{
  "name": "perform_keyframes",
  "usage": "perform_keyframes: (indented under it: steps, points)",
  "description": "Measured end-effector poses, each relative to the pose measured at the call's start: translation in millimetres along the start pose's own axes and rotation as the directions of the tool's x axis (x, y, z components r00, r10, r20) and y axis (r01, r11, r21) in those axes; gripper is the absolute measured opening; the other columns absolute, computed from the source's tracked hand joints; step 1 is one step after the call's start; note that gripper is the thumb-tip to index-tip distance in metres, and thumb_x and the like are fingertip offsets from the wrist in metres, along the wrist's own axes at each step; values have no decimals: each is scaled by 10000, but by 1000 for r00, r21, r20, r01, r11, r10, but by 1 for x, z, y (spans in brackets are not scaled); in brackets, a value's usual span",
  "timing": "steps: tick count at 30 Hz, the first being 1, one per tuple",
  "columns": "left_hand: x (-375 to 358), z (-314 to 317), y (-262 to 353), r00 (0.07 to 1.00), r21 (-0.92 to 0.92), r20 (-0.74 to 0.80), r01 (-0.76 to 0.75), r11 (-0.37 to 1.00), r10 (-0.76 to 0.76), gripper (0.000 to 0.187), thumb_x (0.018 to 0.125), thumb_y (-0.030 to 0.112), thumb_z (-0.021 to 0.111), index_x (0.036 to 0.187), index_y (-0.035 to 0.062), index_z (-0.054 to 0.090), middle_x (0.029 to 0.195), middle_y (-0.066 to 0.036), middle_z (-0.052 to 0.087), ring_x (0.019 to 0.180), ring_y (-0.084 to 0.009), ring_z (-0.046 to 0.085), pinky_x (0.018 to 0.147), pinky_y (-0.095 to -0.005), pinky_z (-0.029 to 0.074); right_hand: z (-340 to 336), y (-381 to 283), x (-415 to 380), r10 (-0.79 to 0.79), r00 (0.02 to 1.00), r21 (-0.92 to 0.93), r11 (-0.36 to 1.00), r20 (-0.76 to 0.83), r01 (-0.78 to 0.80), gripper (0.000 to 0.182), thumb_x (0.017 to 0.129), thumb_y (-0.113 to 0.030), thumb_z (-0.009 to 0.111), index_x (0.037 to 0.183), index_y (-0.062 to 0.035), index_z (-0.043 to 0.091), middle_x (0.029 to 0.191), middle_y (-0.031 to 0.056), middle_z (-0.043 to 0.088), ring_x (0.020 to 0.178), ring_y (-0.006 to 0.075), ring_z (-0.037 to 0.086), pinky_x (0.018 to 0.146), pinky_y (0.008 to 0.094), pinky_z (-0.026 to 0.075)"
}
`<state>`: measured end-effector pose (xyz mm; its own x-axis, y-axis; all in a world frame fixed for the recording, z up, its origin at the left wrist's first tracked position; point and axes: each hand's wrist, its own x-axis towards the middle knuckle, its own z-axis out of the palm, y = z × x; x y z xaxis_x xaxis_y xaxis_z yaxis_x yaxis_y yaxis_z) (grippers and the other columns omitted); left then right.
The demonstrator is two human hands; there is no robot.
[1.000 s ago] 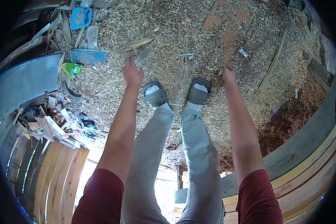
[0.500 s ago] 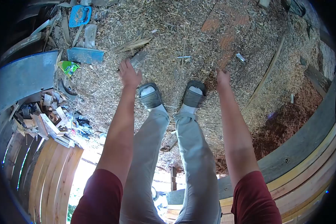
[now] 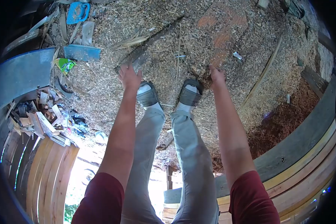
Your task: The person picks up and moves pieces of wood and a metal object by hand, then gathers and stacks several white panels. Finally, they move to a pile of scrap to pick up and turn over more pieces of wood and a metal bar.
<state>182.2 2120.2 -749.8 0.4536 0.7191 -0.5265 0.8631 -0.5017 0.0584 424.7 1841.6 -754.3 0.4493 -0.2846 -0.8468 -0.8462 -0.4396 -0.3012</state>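
My left hand (image 3: 129,77) reaches down to the near end of a long dark-grey board (image 3: 141,56), its fingers bent over the edge and the thumb apart. Wood chips cover much of the board, so its full width is hidden. My right hand (image 3: 217,77) is closed low over the chips, beside a dark hollow (image 3: 203,77). What its fingers hold is hidden. Between the hands are my feet in dark sandals (image 3: 149,98). A thin stick (image 3: 178,56) and a small white piece (image 3: 180,56) lie ahead of them.
Left are a blue plastic piece (image 3: 82,53), a green wrapper (image 3: 66,65), a curved grey sheet (image 3: 24,76) and a scrap-wood pile (image 3: 44,115). Splintered wood (image 3: 130,42) lies ahead. A long wooden strip (image 3: 263,74) lies right, near a plank wall (image 3: 306,168).
A long dark strip of the board now shows through the chips ahead of my left hand. My right hand has shifted slightly left and down, and the chips near it are disturbed.
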Motion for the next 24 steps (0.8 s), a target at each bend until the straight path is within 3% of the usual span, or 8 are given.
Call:
perform_keyframes:
  steps: [5, 8, 10, 11, 13, 19, 22, 24]
  points:
    - [13, -11, -7, 994, 1, 89, 62, 998, -62, 567, 820, 368, 745, 1293, 106, 574, 1357, -128, 435, 1301, -342, 390, 1067, -532, 314, -6, 42, 21, -148, 980, 212, 970, 131, 118, 368, 913, -167, 698, 1215, -11, 558, 1073, 97, 628, 964, 216, 575, 872, 367, 457]
    - [12, -19, -13, 993, 25, 117, 9, 1000, -12, 563, 819, 414, 751, 1260, 107, 582, 1345, -137, 523, 1262, -328, 490, 1094, -541, 272, -18, 30, -9, -170, 980, 254, 957, 108, 138, 324, 935, -120, 661, 1230, -28, 561, 1053, 65, 628, 927, 179, 567, 815, 330, 450]
    - [13, -27, -20, 946, -89, 323, 31, 996, -1, 626, 802, 474, 768, 1264, 97, 576, 1244, -146, 649, 1155, -323, 613, 1107, -562, 231, -29, 21, -33, -156, 984, 246, 960, 90, 130, 317, 944, -105, 647, 1241, -38, 559, 1040, 49, 628, 903, 155, 560, 772, 307, 445]
    - [11, -33, -23, 948, -92, 319, 31, 995, 0, 626, 802, 474, 768, 1264, 97, 576, 1244, -146, 649, 1155, -323, 613, 1107, -562, 231, -36, 17, -39, -179, 978, 285, 948, 105, 143, 284, 948, -102, 642, 1216, -50, 562, 1015, 34, 625, 871, 136, 551, 735, 290, 434]
    - [4, -53, -26, 923, -137, 352, -113, 984, 155, 708, 758, 482, 807, 1299, 93, 567, 1099, -160, 715, 1057, -343, 663, 1062, -514, 325, -49, 7, -55, -210, 970, 326, 931, 121, 161, 253, 953, -99, 637, 1192, -62, 565, 990, 19, 622, 838, 116, 543, 698, 274, 423]
    - [-18, -136, -21, 908, -225, 330, -190, 956, 258, 660, 713, 473, 843, 1196, 58, 670, 978, -166, 720, 955, -352, 678, 923, -403, 472, -100, -40, -101, -384, 922, 437, 837, 41, 329, 147, 954, -98, 634, 1078, -80, 557, 928, 4, 609, 804, 113, 557, 674, 278, 434]
    - [-32, -201, -2, 897, -193, 233, -336, 922, 375, 643, 696, 466, 853, 1163, 55, 691, 950, -177, 711, 850, -345, 680, 864, -415, 504, -135, -64, -116, -486, 869, 347, 802, -95, 487, 97, 961, -95, 622, 1034, -67, 563, 943, 4, 585, 881, 128, 543, 800, 288, 442]
    - [-40, -264, 30, 894, -209, 294, -285, 936, 338, 583, 690, 431, 860, 1093, 43, 696, 891, -183, 690, 892, -330, 662, 853, -430, 504, -153, -90, -142, -462, 877, 354, 805, -129, 476, 93, 969, -115, 618, 1021, -62, 563, 959, 6, 570, 908, 130, 525, 840, 289, 426]
